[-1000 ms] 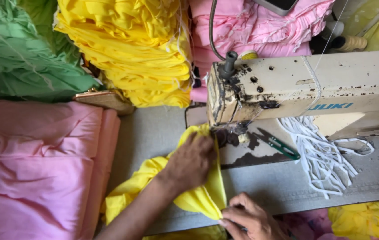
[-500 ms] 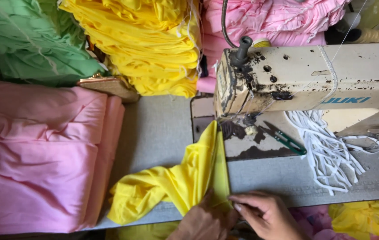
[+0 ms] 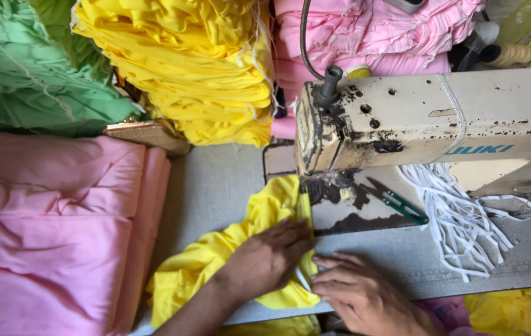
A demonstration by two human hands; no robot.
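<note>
Yellow cloth (image 3: 240,249) lies crumpled on the grey sewing table (image 3: 216,186), running from the near left up to the needle area of a cream, rust-spotted sewing machine (image 3: 427,121). The person's left hand (image 3: 265,258) rests flat on this cloth, fingers spread and pressing it down rather than gripping it. The right hand (image 3: 359,292) lies just to its right at the near edge, fingers stretched out flat, fingertips on the cloth's right edge and pinching nothing that can be seen. The two hands nearly touch.

The machine's head stands right of centre, with a dark knob on top and a grey cable rising from it. A small blue printed label sits on the machine's near face, toward the right. On the machine bed, just right of the needle area, lies a pair of green-handled thread snips (image 3: 399,204). Farther right, a loose heap of white elastic strips (image 3: 458,218) spills over the table.

On the left, a thick folded stack of pink fabric (image 3: 54,230) fills the table. At the far side sit three piles: green fabric (image 3: 35,68) on the left, yellow fabric (image 3: 197,62) in the middle, and pink ruffled fabric (image 3: 377,31) behind the machine. A tan flat object (image 3: 147,134) peeks out below the green and yellow piles. More yellow material (image 3: 514,311) shows at the near right corner.
</note>
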